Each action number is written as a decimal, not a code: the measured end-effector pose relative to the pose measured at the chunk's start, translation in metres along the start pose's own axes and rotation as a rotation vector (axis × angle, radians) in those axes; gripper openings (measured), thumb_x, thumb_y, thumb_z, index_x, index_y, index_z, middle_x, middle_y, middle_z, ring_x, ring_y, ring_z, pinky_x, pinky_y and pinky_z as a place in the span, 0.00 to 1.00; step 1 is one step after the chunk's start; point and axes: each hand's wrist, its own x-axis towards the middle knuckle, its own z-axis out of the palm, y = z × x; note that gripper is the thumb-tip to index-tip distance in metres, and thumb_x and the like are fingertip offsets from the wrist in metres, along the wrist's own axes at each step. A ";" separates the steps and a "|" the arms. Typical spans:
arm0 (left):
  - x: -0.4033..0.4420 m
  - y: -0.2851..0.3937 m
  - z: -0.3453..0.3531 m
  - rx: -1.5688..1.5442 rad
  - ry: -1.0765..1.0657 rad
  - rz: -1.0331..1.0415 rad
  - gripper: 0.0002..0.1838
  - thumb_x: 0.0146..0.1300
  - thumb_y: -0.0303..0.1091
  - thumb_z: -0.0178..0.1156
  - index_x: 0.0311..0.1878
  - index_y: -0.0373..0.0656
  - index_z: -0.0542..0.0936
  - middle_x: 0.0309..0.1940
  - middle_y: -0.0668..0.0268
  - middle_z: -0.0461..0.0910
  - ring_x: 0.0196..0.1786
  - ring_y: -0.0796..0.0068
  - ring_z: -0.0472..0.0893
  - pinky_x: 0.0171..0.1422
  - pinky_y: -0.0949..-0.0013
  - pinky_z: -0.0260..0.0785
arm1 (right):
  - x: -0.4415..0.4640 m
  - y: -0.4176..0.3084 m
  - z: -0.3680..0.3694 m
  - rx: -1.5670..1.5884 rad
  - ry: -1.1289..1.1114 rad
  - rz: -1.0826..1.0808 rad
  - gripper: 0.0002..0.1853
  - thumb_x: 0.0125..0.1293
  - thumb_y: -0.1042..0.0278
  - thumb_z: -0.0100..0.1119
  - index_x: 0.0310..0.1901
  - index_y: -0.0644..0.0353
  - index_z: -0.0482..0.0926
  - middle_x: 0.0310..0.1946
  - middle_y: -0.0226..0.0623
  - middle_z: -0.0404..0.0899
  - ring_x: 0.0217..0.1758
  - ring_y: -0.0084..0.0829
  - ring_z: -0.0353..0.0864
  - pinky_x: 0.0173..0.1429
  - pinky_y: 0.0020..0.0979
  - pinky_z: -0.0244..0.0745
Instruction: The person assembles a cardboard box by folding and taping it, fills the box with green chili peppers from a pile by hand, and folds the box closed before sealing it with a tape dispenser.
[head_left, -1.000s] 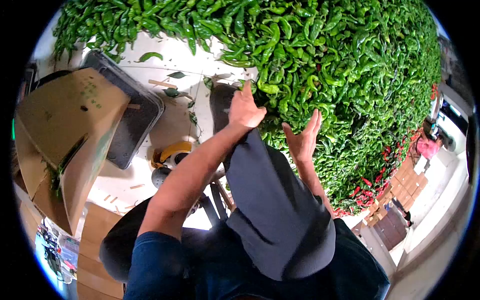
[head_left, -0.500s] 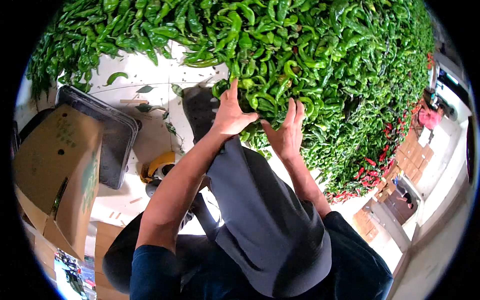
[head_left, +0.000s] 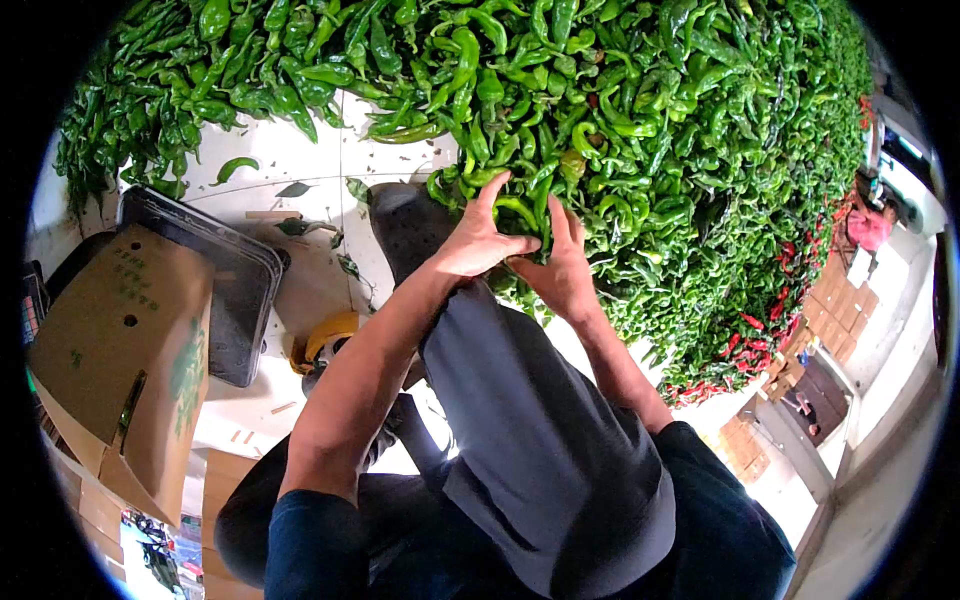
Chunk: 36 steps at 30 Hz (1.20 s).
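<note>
At the edge of a large heap of green peppers [head_left: 640, 150], my left hand [head_left: 475, 240] reaches in with thumb and fingers apart. My right hand [head_left: 562, 275] is beside it, its fingers stretched forward and its thumb pointing at my left thumb. A few curved green peppers [head_left: 517, 210] lie between the two hands, and the fingertips touch the pile. Neither hand is closed round a pepper. Just below the hands is my knee in dark grey trousers [head_left: 520, 400], with a dark shoe [head_left: 405, 225] to its left against the heap.
On the left, a cardboard box [head_left: 120, 340] stands against a black plastic crate [head_left: 240, 320]. A yellow round object [head_left: 330, 335] is beside my leg. Loose leaves [head_left: 293, 190] and one pepper [head_left: 236, 168] lie on the pale floor. Red peppers [head_left: 740, 350] edge the heap; a person [head_left: 868, 228] is far right.
My right hand has shifted left and its fingers have drawn toward my left hand. The left fingers have tilted right over the peppers. The view has moved slightly.
</note>
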 end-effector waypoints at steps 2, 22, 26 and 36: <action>0.005 -0.002 0.005 0.113 0.053 0.010 0.62 0.47 0.27 0.80 0.81 0.45 0.49 0.68 0.49 0.71 0.66 0.59 0.75 0.67 0.65 0.71 | 0.003 0.000 0.004 -0.008 0.014 0.041 0.61 0.49 0.66 0.80 0.79 0.58 0.46 0.74 0.65 0.54 0.77 0.60 0.59 0.77 0.43 0.65; -0.027 0.044 -0.016 -0.351 -0.123 -0.188 0.55 0.50 0.21 0.76 0.79 0.46 0.54 0.56 0.56 0.79 0.50 0.64 0.83 0.48 0.64 0.80 | -0.013 -0.047 -0.022 0.016 -0.038 0.065 0.55 0.47 0.67 0.77 0.78 0.60 0.58 0.65 0.53 0.70 0.67 0.44 0.74 0.73 0.37 0.70; -0.054 0.073 -0.023 -0.528 -0.173 -0.228 0.57 0.51 0.20 0.75 0.80 0.47 0.51 0.55 0.55 0.80 0.50 0.61 0.84 0.42 0.59 0.83 | -0.026 -0.074 -0.044 -0.013 -0.053 -0.073 0.49 0.49 0.64 0.71 0.75 0.63 0.62 0.65 0.56 0.71 0.68 0.50 0.73 0.74 0.39 0.68; -0.129 0.219 -0.056 -0.594 0.024 0.072 0.53 0.57 0.18 0.69 0.81 0.50 0.48 0.58 0.52 0.76 0.51 0.56 0.84 0.42 0.50 0.86 | -0.052 -0.217 -0.138 -0.219 -0.067 -0.402 0.46 0.52 0.65 0.70 0.75 0.64 0.62 0.70 0.59 0.67 0.73 0.51 0.69 0.77 0.38 0.65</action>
